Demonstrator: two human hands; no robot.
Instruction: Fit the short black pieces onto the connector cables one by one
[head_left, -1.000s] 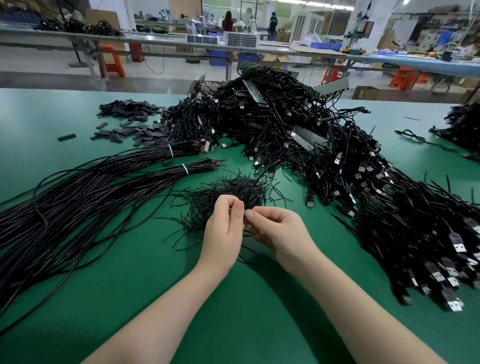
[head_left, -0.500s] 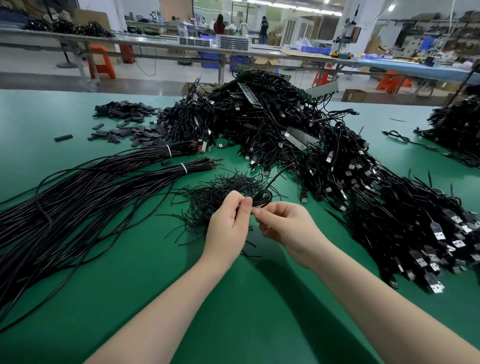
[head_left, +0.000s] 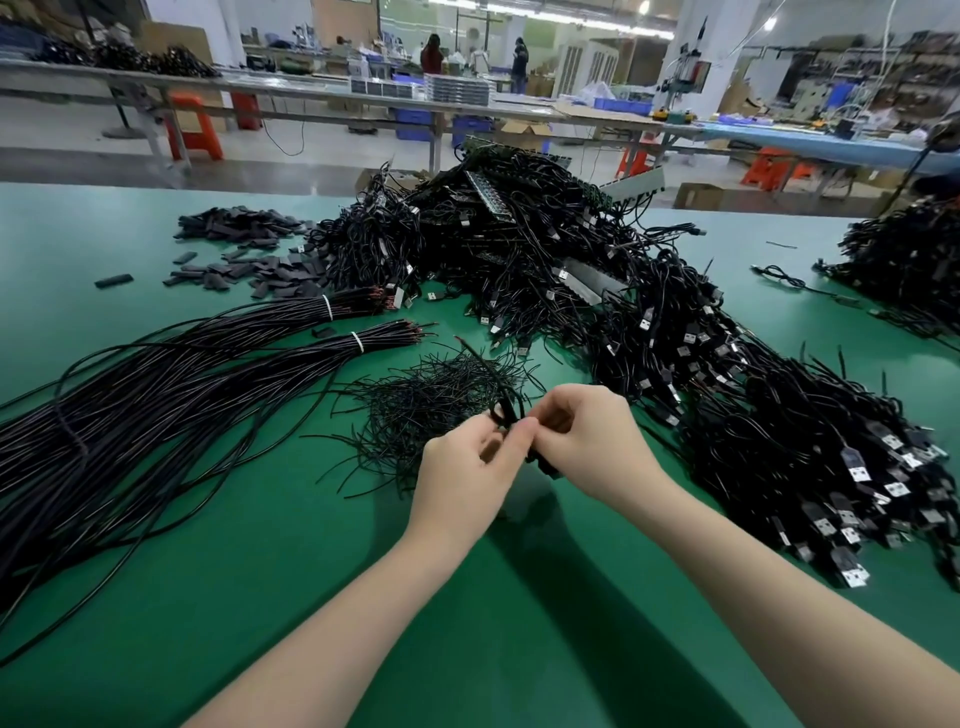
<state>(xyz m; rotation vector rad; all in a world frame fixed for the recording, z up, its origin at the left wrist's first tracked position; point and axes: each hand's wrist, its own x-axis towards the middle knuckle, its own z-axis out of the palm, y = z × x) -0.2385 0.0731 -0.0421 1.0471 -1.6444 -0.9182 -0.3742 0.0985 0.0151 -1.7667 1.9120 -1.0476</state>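
Left hand (head_left: 470, 470) and right hand (head_left: 587, 441) both pinch one black cable (head_left: 506, 410) — held close above the table (head_left: 260, 571), likely for fitting control.

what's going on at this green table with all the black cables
A person is working both hands together above the green table. The left hand and right hand pinch a thin black cable between them, over a small tangle of loose wires. A big heap of connector cables lies to the right.
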